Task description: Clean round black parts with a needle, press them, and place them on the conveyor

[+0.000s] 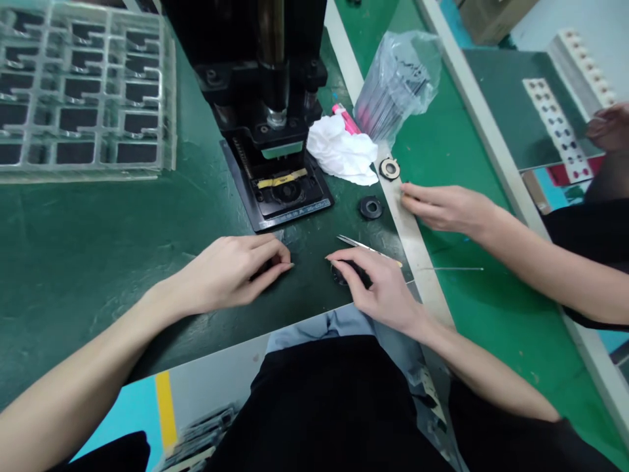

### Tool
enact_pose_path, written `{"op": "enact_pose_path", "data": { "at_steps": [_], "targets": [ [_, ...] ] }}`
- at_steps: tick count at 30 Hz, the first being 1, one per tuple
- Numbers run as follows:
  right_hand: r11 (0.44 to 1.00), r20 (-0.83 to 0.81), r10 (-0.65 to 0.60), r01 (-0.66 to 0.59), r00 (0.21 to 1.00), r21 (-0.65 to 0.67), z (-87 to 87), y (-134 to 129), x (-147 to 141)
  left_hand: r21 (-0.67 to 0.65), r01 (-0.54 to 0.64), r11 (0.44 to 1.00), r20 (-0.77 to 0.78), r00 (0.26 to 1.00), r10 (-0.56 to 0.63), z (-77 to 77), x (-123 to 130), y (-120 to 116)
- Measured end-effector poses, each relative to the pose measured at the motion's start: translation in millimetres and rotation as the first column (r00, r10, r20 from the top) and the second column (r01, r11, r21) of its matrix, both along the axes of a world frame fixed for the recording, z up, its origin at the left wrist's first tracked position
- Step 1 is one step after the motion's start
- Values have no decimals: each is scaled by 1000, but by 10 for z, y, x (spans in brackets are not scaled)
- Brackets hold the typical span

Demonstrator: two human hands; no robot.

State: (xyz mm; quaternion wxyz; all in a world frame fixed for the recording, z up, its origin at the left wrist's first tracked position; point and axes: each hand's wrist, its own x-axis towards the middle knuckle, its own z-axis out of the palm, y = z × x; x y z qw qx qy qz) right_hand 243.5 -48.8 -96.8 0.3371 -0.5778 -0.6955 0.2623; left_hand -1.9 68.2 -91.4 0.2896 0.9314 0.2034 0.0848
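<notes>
My left hand (249, 267) is low over the green bench in front of the press, thumb and fingers closed in a pinch; whatever they hold is hidden. To its right, my right hand (376, 282) has thumb and forefinger tips together, partly covering a black round part (339, 275). I cannot tell whether the fingers grip that part or something small. Just behind my right hand lie metal tweezers (358, 245). Farther back is another black round part (371, 208). The black press (275, 85) has a round black piece (286, 191) in its base fixture, below a yellow strip (282, 178).
A clear plastic tray (167, 131) with dark compartments is at the far left. Right of the press are a white cloth (341, 149) and a bag of thin rods (393, 92). A co-worker's hand (445, 206) reaches near a ring-shaped part (390, 168) on the white strip.
</notes>
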Motion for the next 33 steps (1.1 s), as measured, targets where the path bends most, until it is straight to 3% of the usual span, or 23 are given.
{"op": "enact_pose_path", "data": {
  "at_steps": [3,9,12,15,20,23,26,30,33],
  "targets": [
    [994,109,56,-66,992,87,-68,83,-34,-32,2,1000,77,997,0,-24,28,-41],
    [965,205,-7,-47,979,259,6,-30,23,-95,-42,995,144,988,55,-62,62,-96],
    [942,294,-102,-2,950,334,58,-159,200,-98,-67,993,165,983,83,-76,68,-118],
    [916,415,-253,79,874,393,103,-263,468,-84,-58,995,172,982,72,-99,66,-136],
    [871,463,-394,160,794,465,195,-488,739,-70,-43,997,198,979,56,-164,53,-139],
    [895,537,-323,68,780,440,206,-546,630,-66,-53,996,184,981,65,-183,56,-126],
    [936,671,-244,-11,700,352,141,-425,438,-49,-50,998,181,982,58,-181,63,-114],
    [983,804,-145,-11,576,185,8,-170,301,-20,-47,999,197,979,50,-188,54,-106],
    [994,843,-79,-28,532,110,-32,-105,303,-5,-38,999,227,973,38,-226,32,-100]
  ]
}}
